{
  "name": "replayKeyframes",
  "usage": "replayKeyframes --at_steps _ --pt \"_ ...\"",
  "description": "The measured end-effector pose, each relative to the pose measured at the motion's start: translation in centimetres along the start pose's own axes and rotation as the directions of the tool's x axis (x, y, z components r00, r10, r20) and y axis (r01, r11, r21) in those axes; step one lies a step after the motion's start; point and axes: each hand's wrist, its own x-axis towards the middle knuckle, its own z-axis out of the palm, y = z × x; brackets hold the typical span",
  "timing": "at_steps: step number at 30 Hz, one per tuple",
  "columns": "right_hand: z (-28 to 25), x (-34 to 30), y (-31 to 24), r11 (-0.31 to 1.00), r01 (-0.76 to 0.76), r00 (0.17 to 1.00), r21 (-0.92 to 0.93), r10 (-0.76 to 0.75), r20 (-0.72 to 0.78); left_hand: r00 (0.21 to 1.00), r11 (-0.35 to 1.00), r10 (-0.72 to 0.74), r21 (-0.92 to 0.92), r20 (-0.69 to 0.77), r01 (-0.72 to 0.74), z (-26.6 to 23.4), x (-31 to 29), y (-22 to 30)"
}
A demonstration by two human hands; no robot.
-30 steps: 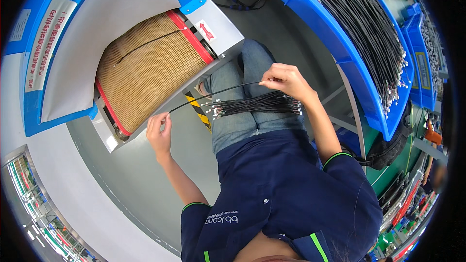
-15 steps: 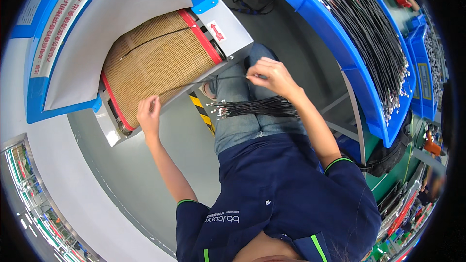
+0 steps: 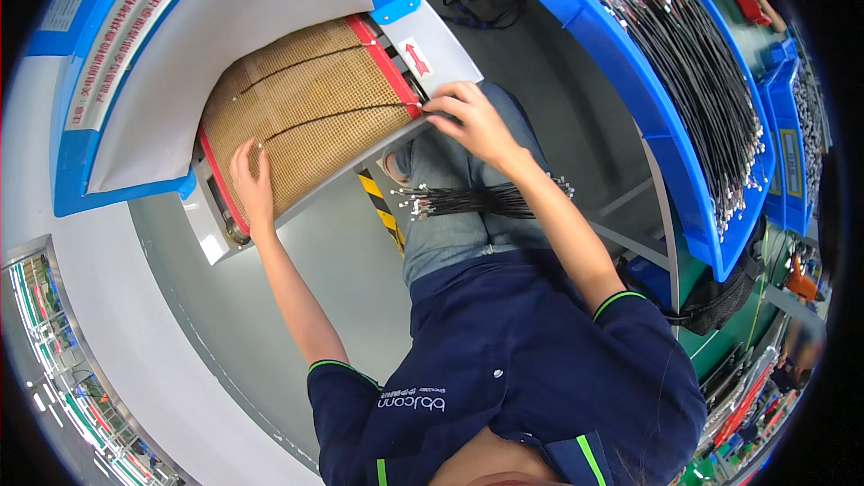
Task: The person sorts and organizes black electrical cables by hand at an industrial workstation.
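A thin black cable (image 3: 342, 114) with small light-coloured ends lies across the brown mesh conveyor belt (image 3: 315, 157). My left hand (image 3: 253, 187) is over the belt's near left side, its fingers apart beside the cable's left end. At the belt's red right edge, my right hand (image 3: 475, 126) has its fingertips closed at the cable's white connector. Farther up the mesh, a second black cable (image 3: 306, 60) runs roughly parallel to the first. A bundle of similar black cables (image 3: 477, 201) with white connectors rests across my thighs.
The belt leads under a blue-and-white machine hood (image 3: 243, 4) with a pale curtain. A metal side panel (image 3: 450, 58) bears a red arrow. On the right stands a long blue bin (image 3: 612, 63) filled with black cables. A black-and-yellow striped strip (image 3: 380, 207) shows below the belt.
Both hands have moved forward over the belt. The cable stretched between them in front of the belt now lies on the mesh, and the left fingers have come apart.
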Motion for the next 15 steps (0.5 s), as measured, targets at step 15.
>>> replayKeyframes --at_steps 15 --pt "-3.9 -11.1 1.5 0.922 -0.330 0.732 -0.205 0.386 0.561 0.876 0.922 0.084 -0.370 0.475 0.113 5.6 -11.7 11.2"
